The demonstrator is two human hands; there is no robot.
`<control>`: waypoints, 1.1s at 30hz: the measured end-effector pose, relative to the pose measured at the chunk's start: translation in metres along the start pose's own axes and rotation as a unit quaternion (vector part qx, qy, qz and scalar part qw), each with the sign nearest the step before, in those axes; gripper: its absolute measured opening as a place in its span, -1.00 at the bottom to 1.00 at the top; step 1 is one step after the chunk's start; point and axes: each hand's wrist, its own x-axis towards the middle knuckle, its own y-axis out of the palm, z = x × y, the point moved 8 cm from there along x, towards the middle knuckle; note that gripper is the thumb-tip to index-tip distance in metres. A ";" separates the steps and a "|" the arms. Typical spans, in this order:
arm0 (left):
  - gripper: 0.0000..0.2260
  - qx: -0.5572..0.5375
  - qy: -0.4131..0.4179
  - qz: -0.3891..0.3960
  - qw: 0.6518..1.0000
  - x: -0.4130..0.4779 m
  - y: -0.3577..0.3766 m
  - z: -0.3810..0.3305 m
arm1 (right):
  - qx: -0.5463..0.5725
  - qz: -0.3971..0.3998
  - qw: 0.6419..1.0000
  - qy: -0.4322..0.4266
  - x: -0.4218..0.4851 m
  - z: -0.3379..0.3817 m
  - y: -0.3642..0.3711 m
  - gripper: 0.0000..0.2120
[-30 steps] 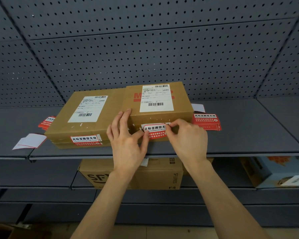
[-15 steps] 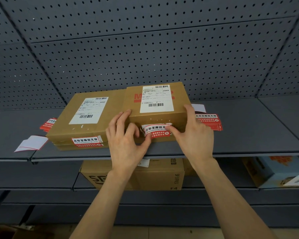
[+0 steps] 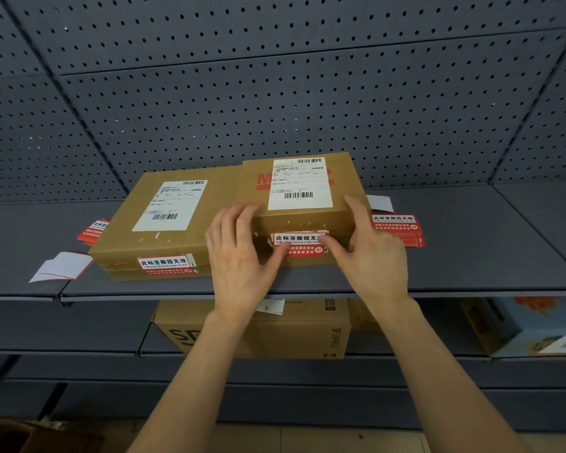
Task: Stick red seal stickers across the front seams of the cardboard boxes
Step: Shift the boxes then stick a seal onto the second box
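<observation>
View: one camera on the person's head
Faces: forward and down at the shelf point(image 3: 471, 256)
Nearness: close, at arm's reach

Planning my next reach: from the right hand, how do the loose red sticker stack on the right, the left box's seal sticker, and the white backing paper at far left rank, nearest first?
From the right hand:
1. Red sticker stack, just right of it.
2. Left box's seal sticker, past the left hand.
3. White backing paper, far left on the shelf.

The cardboard boxes point(image 3: 190, 204) are plain brown with white barcode labels point(image 3: 299, 184). The seal stickers point(image 3: 299, 245) are red with white lettering. The dotted pegboard point(image 3: 275, 93) and shelf point(image 3: 471, 250) are dark grey.
</observation>
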 end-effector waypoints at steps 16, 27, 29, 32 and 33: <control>-0.29 0.009 0.082 0.078 0.993 0.012 -0.002 0.011 | -0.003 0.017 0.999 -0.052 -0.005 -0.009 0.014 -0.17; -0.43 -0.021 0.046 0.067 0.996 0.019 -0.006 0.011 | 0.008 0.033 0.998 -0.045 -0.003 -0.013 0.015 -0.18; -0.24 0.006 0.049 0.074 0.996 0.012 0.001 0.008 | -0.021 0.039 0.998 -0.050 -0.007 -0.009 0.019 -0.06; -0.08 0.032 0.043 0.058 0.997 0.001 0.009 0.001 | -0.024 0.024 0.998 -0.046 -0.010 -0.003 0.020 0.00; -0.07 0.035 0.040 0.049 0.997 0.000 0.011 -0.001 | -0.025 0.018 0.998 -0.048 -0.010 -0.001 0.019 0.01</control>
